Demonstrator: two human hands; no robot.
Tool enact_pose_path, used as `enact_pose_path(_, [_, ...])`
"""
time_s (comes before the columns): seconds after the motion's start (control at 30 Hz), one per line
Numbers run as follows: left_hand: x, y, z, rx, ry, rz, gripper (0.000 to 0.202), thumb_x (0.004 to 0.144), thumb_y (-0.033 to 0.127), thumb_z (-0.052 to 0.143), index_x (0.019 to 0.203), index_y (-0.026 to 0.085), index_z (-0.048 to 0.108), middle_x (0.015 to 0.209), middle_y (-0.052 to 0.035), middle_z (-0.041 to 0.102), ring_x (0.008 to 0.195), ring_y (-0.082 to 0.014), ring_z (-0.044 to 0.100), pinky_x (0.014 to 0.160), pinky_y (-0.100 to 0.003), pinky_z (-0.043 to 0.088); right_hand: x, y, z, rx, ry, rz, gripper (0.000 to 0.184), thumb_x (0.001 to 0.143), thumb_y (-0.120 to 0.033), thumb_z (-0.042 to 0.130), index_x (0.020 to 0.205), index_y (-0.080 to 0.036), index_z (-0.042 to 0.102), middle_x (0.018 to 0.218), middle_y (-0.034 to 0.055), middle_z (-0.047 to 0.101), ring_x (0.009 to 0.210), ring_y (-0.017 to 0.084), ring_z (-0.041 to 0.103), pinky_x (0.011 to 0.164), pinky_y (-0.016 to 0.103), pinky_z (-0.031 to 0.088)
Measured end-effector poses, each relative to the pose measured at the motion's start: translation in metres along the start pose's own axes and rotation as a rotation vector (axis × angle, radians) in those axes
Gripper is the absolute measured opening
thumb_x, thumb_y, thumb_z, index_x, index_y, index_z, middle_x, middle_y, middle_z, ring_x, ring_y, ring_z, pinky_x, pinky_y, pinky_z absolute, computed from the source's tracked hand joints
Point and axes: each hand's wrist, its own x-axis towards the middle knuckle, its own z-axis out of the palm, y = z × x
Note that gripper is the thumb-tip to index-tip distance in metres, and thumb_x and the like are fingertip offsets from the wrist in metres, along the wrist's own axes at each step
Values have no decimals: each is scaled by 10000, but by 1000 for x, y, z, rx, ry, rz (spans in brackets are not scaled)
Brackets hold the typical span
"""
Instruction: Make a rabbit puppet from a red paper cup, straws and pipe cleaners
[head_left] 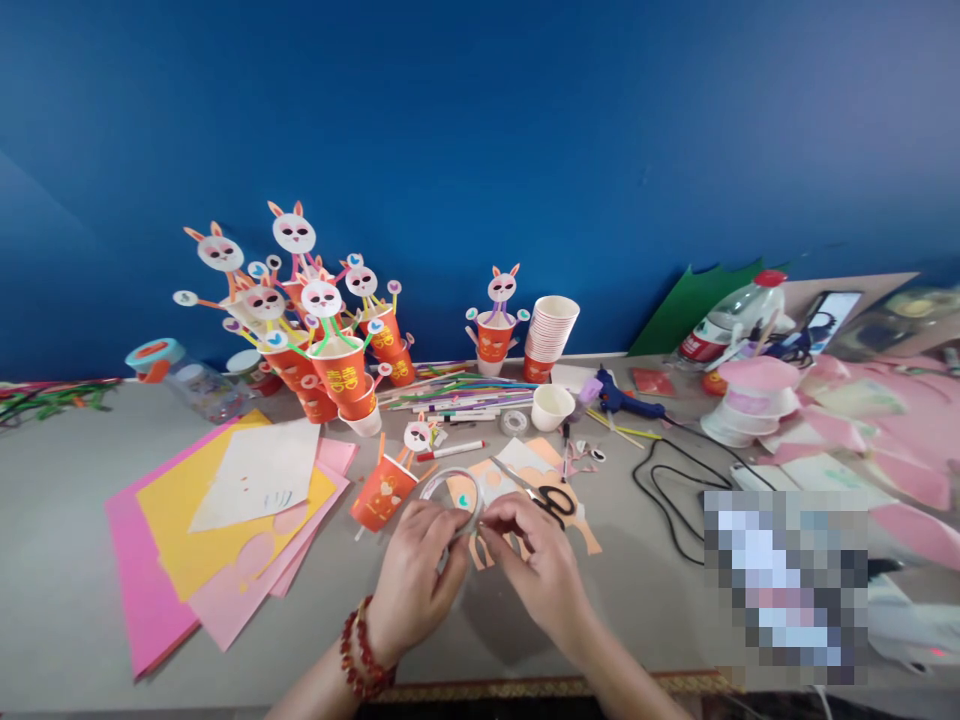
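A roll of clear tape is held upright at the table's middle, gripped by my left hand between thumb and fingers. My right hand is closed in a pinch at the roll's right edge; whatever is in its fingertips is too small to make out. To the left of the roll, an orange paper cup leans over with a paper rabbit head at its rim. Black-handled scissors lie beyond my right hand, on cut pieces of peach paper.
Rabbit-topped cups stand at the back left, near a cup stack. Coloured paper sheets lie left. Pens lie behind my hands. A blue glue gun and its black cord are on the right.
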Motion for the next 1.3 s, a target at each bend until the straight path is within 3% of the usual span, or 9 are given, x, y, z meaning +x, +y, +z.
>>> enact_pose_path(0.27, [0, -2, 2, 22, 35, -20, 241, 901, 82, 440, 1074, 179, 576, 878, -77, 674, 813, -219, 609, 764, -366, 459, 2, 0, -1, -62, 3, -74, 105, 909, -140, 581, 863, -215, 638, 831, 44, 637, 778, 194, 620, 717, 295, 501])
enact_pose_path(0.6, [1, 0, 0, -34, 77, -64, 196, 895, 112, 453, 990, 186, 607, 820, -52, 671, 763, -205, 605, 752, -353, 456, 6, -6, -1, -32, -18, -50, 142, 914, -175, 587, 778, -208, 612, 804, 35, 608, 749, 185, 598, 689, 284, 476])
enact_pose_path(0.87, [-9, -1, 7, -331, 70, -339, 188, 910, 202, 486, 891, 193, 672, 792, -27, 661, 726, -165, 593, 651, -262, 459, -3, -10, 8, 78, 4, -29, 125, 930, -238, 572, 814, -208, 605, 798, 31, 591, 778, 189, 592, 721, 299, 472])
enact_pose_path(0.93, [-13, -8, 7, -406, 121, -422, 185, 907, 237, 500, 895, 188, 678, 773, -20, 658, 690, -156, 589, 619, -248, 455, -3, -9, 6, 123, 41, -10, 139, 925, -253, 579, 795, -205, 601, 785, 30, 585, 748, 182, 587, 696, 294, 482])
enact_pose_path(1.03, [-24, -21, 1, -453, 335, -559, 195, 917, 302, 511, 945, 183, 663, 632, 20, 581, 571, -130, 529, 530, -219, 415, -1, -1, -7, 168, 177, 71, 181, 924, -286, 579, 764, -201, 596, 785, 36, 582, 712, 172, 579, 635, 277, 492])
enact_pose_path(1.07, [-28, -25, -2, -436, 357, -565, 215, 935, 311, 492, 978, 184, 660, 602, 28, 549, 566, -130, 520, 538, -222, 418, 0, 4, -13, 164, 204, 95, 183, 919, -297, 585, 765, -200, 608, 794, 42, 591, 732, 178, 589, 633, 275, 500])
enact_pose_path(1.13, [-38, -30, -8, -346, 241, -497, 200, 936, 293, 501, 1001, 190, 660, 623, 16, 572, 574, -141, 539, 553, -236, 441, 1, 15, -24, 154, 178, 140, 158, 896, -314, 615, 790, -201, 642, 824, 53, 618, 797, 197, 617, 659, 281, 523])
enact_pose_path(1.2, [-48, -31, -10, -190, 97, -326, 161, 912, 240, 525, 986, 204, 664, 794, -42, 668, 731, -188, 622, 671, -285, 501, -1, 26, -31, 160, 97, 164, 129, 874, -322, 639, 841, -200, 665, 891, 65, 647, 800, 193, 635, 663, 277, 539])
enact_pose_path(1.3, [-60, -33, -10, 1, -79, -94, 197, 886, 158, 508, 1014, 211, 648, 861, -72, 681, 806, -220, 630, 769, -355, 517, -9, 39, -27, 126, 18, 223, 151, 884, -329, 621, 881, -188, 676, 948, 75, 663, 715, 165, 630, 614, 259, 532])
